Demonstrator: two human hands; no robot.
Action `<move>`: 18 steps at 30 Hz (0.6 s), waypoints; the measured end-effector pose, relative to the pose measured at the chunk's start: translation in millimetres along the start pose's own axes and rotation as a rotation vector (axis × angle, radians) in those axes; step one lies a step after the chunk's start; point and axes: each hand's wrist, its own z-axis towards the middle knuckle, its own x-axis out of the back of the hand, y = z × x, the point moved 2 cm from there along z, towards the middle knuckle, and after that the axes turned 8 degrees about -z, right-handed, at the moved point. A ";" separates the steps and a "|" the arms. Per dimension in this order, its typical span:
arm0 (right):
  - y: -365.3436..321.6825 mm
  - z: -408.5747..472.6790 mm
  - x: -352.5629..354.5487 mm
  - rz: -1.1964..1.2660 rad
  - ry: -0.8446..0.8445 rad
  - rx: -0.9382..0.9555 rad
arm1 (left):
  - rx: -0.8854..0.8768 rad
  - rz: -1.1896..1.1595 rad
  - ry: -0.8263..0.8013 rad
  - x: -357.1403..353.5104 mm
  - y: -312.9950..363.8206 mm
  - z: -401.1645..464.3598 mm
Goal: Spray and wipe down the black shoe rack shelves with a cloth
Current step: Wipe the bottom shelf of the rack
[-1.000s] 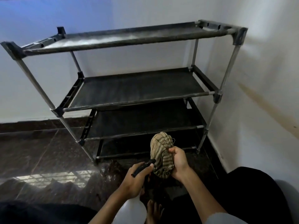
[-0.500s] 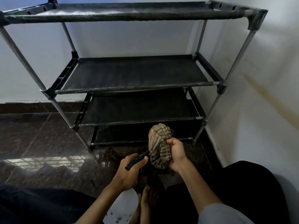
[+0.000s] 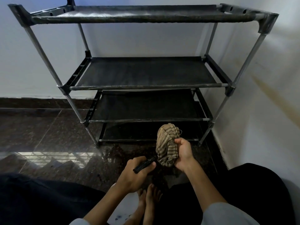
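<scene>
From where I watch, the left hand (image 3: 134, 176) sits low in the middle of the view, its fingers (image 3: 138, 160) curled round the black head of a spray bottle (image 3: 143, 164); the bottle's white body (image 3: 128, 203) hangs below the wrist, mostly hidden by the arm. The black nozzle's long axis runs from lower left to upper right, its far end right up against the cloth (image 3: 167, 145), so I judge the spray is aimed into the fabric, not at the rack. Just to the right, the right hand (image 3: 183, 153) grips that striped tan cloth, bunched into a ball, thumb and fingers (image 3: 179, 141) clamped on its right side; the wad stands upright above the fist

The black shoe rack (image 3: 146, 73) stands straight ahead of both hands, against the white wall (image 3: 259, 95) on its right, four shelves stacked with their long axes running left to right across my view. The cloth overlaps the front rail of the lowest shelf (image 3: 129, 133) in the picture, though I cannot tell whether it touches; I judge it is held in front. The right hand is the nearer one to the shelves, the bottom two closest, the top shelf (image 3: 138, 13) well up and away

My reading: the cloth is being wetted, and the next move calls for the right hand to carry it forward and sweep along a shelf's length
</scene>
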 end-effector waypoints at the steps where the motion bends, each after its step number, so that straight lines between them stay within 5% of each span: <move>1: 0.6 0.0 -0.5 -0.004 -0.003 -0.005 | -0.021 -0.020 0.017 3.4 0.9 -1.9; 7: 18.5 2.4 -13.2 -0.100 0.020 -0.079 | -0.104 -0.189 0.246 45.5 -5.4 -14.0; 12: 38.2 19.0 -30.5 -0.246 0.125 -0.157 | -0.160 -0.036 0.448 79.2 -29.8 -15.0; 15: 36.0 52.1 -54.4 -0.275 0.112 -0.093 | -0.110 0.010 0.539 97.5 -53.0 -7.4; 18: 40.9 98.0 -81.6 -0.608 0.118 0.046 | -0.117 0.071 0.689 124.3 -74.8 3.8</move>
